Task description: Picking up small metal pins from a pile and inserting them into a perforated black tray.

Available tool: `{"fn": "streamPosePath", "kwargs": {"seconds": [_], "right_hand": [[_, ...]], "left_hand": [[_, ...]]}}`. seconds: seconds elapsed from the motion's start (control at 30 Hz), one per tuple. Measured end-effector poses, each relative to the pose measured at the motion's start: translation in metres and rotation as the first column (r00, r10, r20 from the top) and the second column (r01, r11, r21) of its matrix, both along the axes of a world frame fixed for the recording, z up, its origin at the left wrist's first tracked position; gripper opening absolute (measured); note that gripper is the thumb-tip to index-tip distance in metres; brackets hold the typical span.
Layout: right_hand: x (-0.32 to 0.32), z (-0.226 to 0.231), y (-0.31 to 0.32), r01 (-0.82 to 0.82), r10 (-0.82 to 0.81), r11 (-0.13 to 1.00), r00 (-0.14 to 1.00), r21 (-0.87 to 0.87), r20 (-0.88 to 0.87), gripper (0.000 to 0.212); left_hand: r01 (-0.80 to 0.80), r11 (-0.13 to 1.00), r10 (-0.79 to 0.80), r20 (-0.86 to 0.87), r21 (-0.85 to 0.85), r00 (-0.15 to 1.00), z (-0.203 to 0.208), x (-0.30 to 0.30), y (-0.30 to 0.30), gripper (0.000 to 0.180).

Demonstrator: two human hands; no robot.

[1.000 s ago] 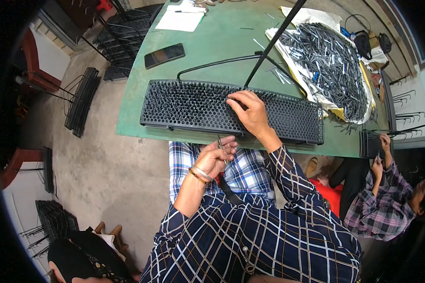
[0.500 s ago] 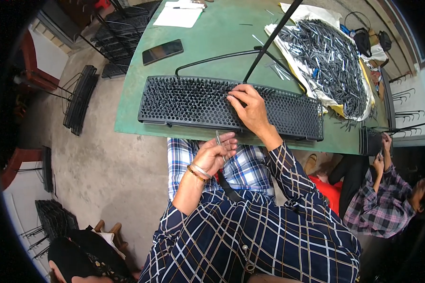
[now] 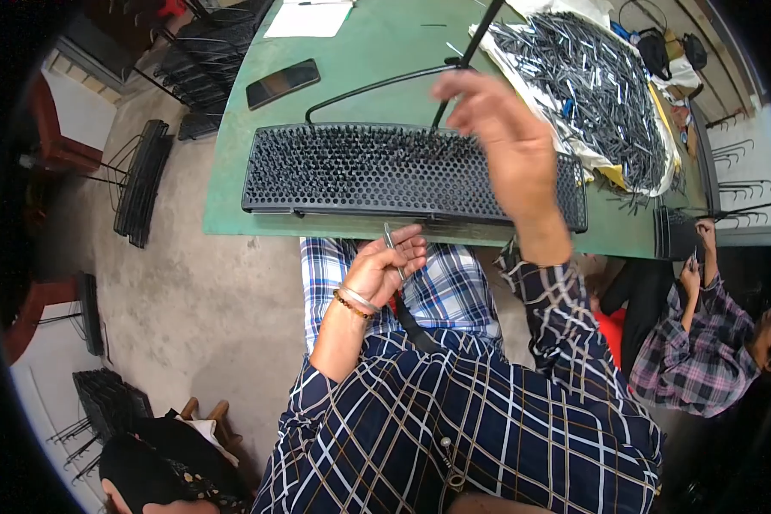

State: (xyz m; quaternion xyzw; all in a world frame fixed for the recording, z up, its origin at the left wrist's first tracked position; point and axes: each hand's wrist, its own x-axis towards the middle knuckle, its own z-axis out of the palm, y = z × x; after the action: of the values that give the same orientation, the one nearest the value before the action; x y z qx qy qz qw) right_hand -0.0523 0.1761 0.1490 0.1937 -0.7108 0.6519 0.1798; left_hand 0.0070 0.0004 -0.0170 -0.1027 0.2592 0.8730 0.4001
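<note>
A long black perforated panel [image 3: 377, 184] lies along the near edge of the green table [image 3: 351, 73]. Short black tufts [image 3: 291, 167] stand in many of its holes, densest on the left and along the far side; bare holes show towards the middle and right. My left hand [image 3: 385, 267], below the panel's front edge, holds a slim metal rod-like tool [image 3: 389, 236] against the fingers; its exact kind I cannot make out. Over the panel's right half hovers my right hand [image 3: 514, 137], smeared by motion, so its grip is unclear.
A bent black metal rod frame [image 3: 368, 87] rises behind the panel. Back right, a white sack [image 3: 664, 176] bears a heap of short black and silver strips [image 3: 587, 94]. A phone [image 3: 283, 83] and paper [image 3: 307, 20] lie left. Another person [image 3: 694, 360] works at right.
My right hand has lifted off the middle of the panel and moved right and up, away from the holes. My left hand stays nearly where it was, with the metal tool.
</note>
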Motion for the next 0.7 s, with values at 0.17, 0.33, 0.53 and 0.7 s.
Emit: {"fn": "streamPosePath", "kwargs": {"seconds": [0.17, 0.33, 0.53, 0.7], "right_hand": [[0.02, 0.074, 0.021, -0.143, 0.167, 0.985, 0.916, 0.091, -0.364, 0.047], [0.033, 0.075, 0.024, -0.152, 0.176, 0.984, 0.923, 0.096, -0.343, 0.045], [0.054, 0.079, 0.038, -0.114, 0.135, 0.99, 0.941, 0.084, -0.311, 0.043], [0.08, 0.083, 0.042, -0.086, 0.101, 0.994, 0.953, 0.064, -0.286, 0.042]], "left_hand": [[0.047, 0.999, -0.047, -0.017, 0.006, 0.999, 0.019, 0.003, 0.012, 0.056], [0.058, 0.998, -0.058, -0.033, -0.002, 0.998, 0.018, 0.01, 0.012, 0.049], [0.13, 0.991, -0.128, -0.029, 0.045, 0.991, 0.013, 0.013, 0.019, 0.052], [0.2, 0.98, -0.2, -0.039, -0.003, 0.979, 0.017, 0.016, 0.028, 0.05]]}}
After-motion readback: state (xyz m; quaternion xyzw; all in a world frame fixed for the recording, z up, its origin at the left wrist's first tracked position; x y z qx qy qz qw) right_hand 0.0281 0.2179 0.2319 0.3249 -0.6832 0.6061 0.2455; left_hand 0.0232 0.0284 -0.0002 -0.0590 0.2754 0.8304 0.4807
